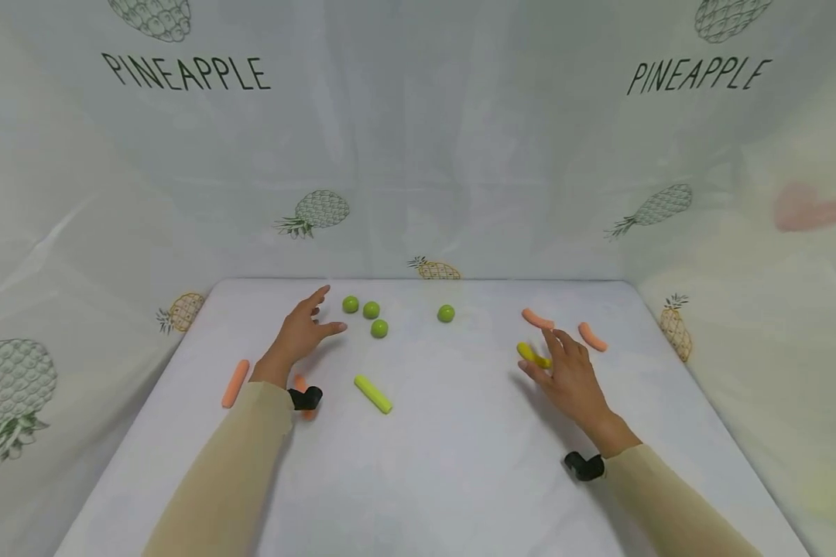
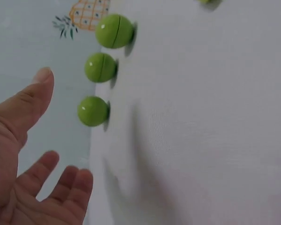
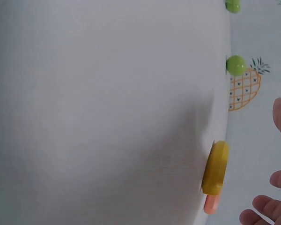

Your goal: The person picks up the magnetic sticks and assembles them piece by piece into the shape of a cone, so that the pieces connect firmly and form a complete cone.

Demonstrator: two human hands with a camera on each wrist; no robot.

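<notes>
My left hand is open above the table's left side, thumb and fingers spread, holding nothing. Three green balls with a seam line lie just beyond its fingertips. On the right, my right hand hovers over a yellow curved piece like a toy banana, its fingers relaxed and parted. A gap separates that hand from the yellow piece in the right wrist view. Two curved orange pieces, one nearer and one farther right, lie near its fingers.
A fourth-spot green ball sits at the back middle. A yellow-green stick lies left of centre. One orange stick lies at the left; another orange piece is partly hidden by the left wrist camera. Pineapple-printed sheeting surrounds the white table.
</notes>
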